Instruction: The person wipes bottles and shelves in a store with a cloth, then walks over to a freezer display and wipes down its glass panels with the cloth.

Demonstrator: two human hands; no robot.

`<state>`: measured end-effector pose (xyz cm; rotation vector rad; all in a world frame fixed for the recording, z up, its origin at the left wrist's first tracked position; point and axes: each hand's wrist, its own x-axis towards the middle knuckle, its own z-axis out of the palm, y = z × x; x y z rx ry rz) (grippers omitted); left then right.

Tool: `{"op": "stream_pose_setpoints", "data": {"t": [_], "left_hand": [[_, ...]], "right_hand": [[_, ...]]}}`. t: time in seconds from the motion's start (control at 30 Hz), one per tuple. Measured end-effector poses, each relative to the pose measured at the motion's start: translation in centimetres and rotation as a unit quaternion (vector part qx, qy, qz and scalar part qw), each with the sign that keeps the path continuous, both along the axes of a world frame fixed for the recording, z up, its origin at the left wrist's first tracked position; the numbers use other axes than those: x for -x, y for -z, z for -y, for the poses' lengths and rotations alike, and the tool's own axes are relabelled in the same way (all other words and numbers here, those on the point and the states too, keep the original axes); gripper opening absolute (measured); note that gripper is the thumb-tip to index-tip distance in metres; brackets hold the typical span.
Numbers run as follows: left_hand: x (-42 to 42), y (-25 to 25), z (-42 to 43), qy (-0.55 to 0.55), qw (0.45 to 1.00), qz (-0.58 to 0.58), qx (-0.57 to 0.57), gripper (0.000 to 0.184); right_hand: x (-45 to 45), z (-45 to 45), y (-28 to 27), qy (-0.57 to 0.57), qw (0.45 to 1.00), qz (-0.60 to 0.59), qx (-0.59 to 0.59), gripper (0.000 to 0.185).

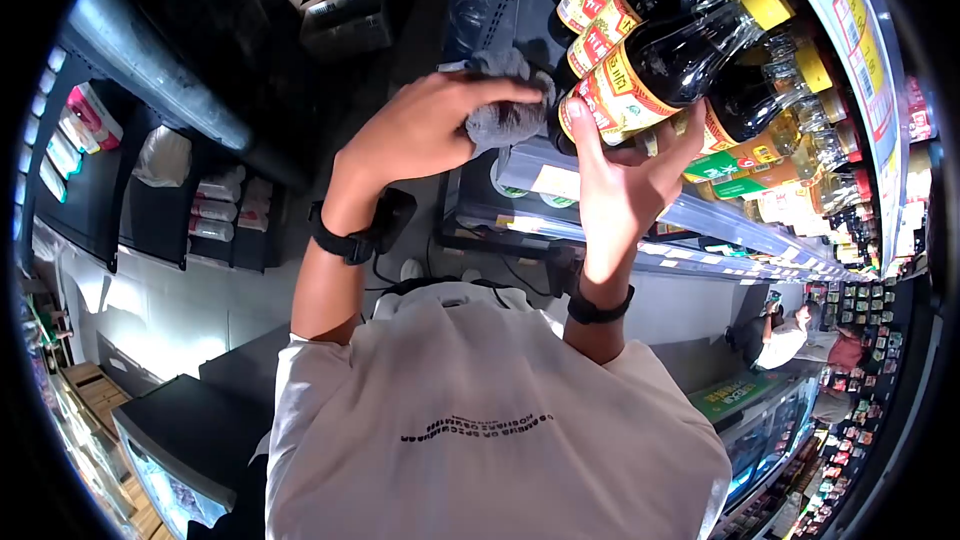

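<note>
My left hand [415,125] is closed around a crumpled grey cloth [507,127]. The cloth is at the shelf edge, close to the base of a dark soy sauce bottle [670,60] with a yellow cap and a red and yellow label. My right hand [630,190] grips that bottle low down, with the thumb over the label and the other fingers around the far side. Behind it stands a row of matching bottles [600,35]. Whether the held bottle is lifted off the shelf cannot be made out.
Bottles with green labels [735,170] stand farther along the shelf, whose front edge [560,180] carries price tags. Price labels line another shelf edge [855,30] at the upper right. A cardboard box [345,25] is on the floor at the upper left. Another person [785,340] is in the distance.
</note>
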<state>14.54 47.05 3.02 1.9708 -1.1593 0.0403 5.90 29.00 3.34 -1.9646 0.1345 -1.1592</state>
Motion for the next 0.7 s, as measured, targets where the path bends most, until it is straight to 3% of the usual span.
{"op": "stream_pose_setpoints", "data": {"t": [0.07,0.2,0.27,0.33,0.4,0.43,0.47,0.53,0.6,0.7], "left_hand": [[0.3,-1.6,-0.4,-0.015,0.994,-0.008,0.112,0.071],[0.9,-4.1,-0.1,0.0,0.975,0.048,0.218,0.059],[1.1,-5.4,1.0,0.021,0.967,0.071,0.245,0.055],[-0.3,-5.4,4.5,0.043,0.912,0.178,0.368,0.055],[0.4,-6.3,5.1,0.059,0.942,0.126,0.306,0.066],[0.4,-6.4,6.0,0.116,0.941,0.003,0.319,0.069],[0.7,-6.9,5.6,0.115,0.951,0.041,0.283,0.097],[1.3,-5.6,6.6,0.033,0.933,0.029,0.358,0.077],[1.7,-3.7,7.1,0.025,0.935,0.018,0.354,0.079],[3.1,-1.8,6.7,-0.007,0.945,-0.032,0.324,0.079]], "right_hand": [[0.3,-0.2,-0.2,0.014,0.999,-0.032,-0.013,0.098],[-0.6,0.6,0.9,0.01,0.999,0.03,0.038,0.096],[-0.1,0.2,0.4,0.02,1.0,-0.002,0.008,0.094],[-0.1,0.6,0.6,0.023,0.999,-0.023,0.015,0.093],[-0.3,0.7,1.1,0.038,0.999,-0.018,0.03,0.093],[-0.5,0.9,1.3,0.017,0.999,0.002,0.03,0.093],[-0.7,1.1,1.3,-0.004,0.999,0.023,0.031,0.094],[-0.6,1.4,1.4,-0.015,1.0,0.014,0.009,0.093],[-1.1,2.2,2.1,0.036,0.991,0.047,0.122,0.091],[-0.7,2.1,2.2,-0.002,0.996,0.045,0.074,0.09]]}}
